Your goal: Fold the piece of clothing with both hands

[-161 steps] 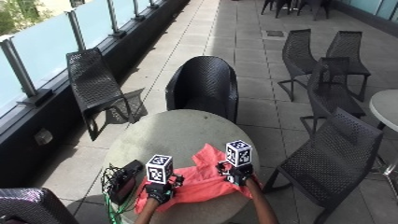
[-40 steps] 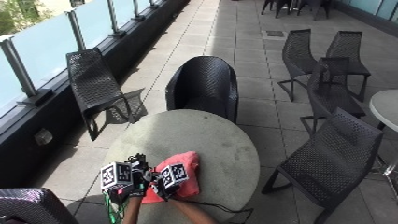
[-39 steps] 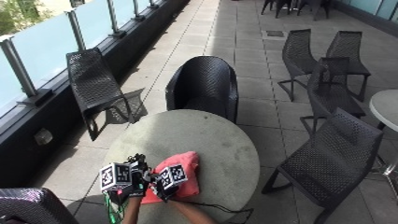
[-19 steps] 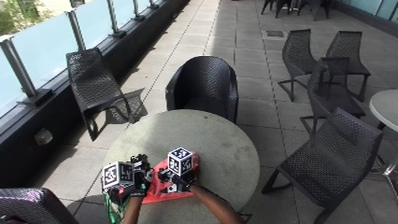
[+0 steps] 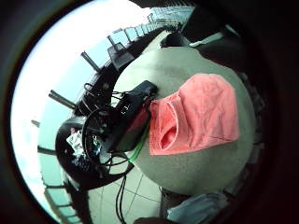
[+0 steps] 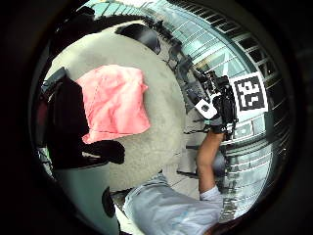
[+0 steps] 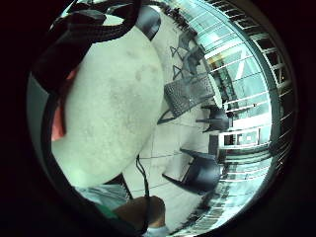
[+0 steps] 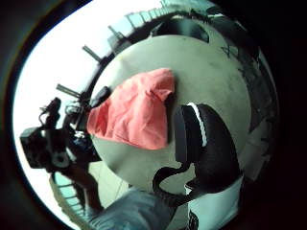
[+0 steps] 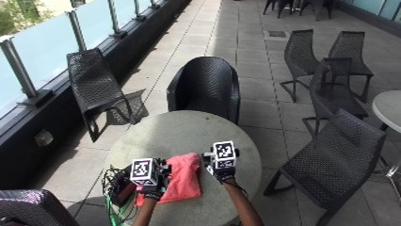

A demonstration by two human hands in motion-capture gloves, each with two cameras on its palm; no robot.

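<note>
A coral-pink piece of clothing [image 9: 181, 182] lies folded into a compact rectangle on the near left part of the round grey table [image 9: 181, 132]. My left hand [image 9: 150, 189] hovers at the cloth's left edge, and my right hand [image 9: 222, 173] is lifted just past its right edge. Neither hand holds anything. Both left palm views look down on the folded cloth [image 5: 196, 116] [image 6: 115, 103] lying free, with one open pocket of fabric at an edge. In the right thumb side palm view the cloth [image 8: 136, 112] lies beyond a relaxed gloved finger [image 8: 204, 143].
A black device with cables [image 9: 122, 188] sits on the table beside the cloth's left side. A black wicker chair [image 9: 204, 89] stands at the far side of the table. Two more stand at the right [image 9: 332, 160] and far left [image 9: 94, 84].
The cloth, spread wide between both hands at first, is folded over to the left. My right hand has let go and moved to the right of it; the left hand stays beside it.
</note>
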